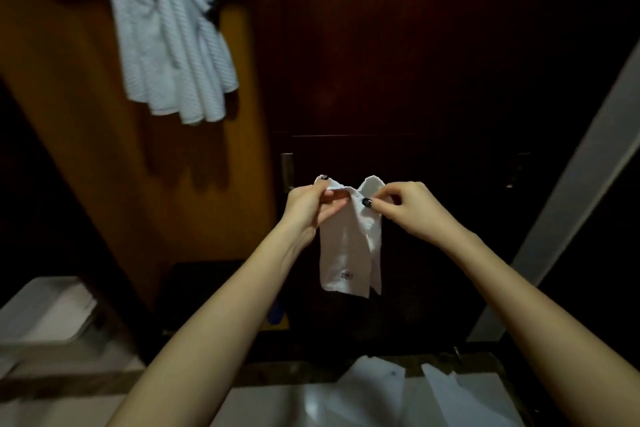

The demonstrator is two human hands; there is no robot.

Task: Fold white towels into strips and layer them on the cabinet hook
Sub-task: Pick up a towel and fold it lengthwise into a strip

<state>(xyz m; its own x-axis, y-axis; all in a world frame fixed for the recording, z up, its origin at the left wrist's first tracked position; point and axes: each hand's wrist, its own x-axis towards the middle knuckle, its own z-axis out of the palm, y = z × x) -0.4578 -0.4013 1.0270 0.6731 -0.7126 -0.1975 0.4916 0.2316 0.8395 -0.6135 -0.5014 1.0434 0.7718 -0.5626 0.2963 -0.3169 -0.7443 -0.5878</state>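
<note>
1. The room is dim: a dark wooden cabinet door (398, 45) fills the middle, with an orange-brown cabinet panel (69, 114) at left and a pale strip of wall or frame (571, 184) at right.
2. A bundle of folded white towels (166, 31) hangs high on the panel; the hook itself cannot be seen.
3. The left hand (308, 208) and right hand (405, 208) each pinch the top edge of a small white towel (346, 253), held up in the air and hanging down, partly folded lengthwise.
4. More white cloths (381, 392) lie on the pale surface (263, 406) below.
</note>
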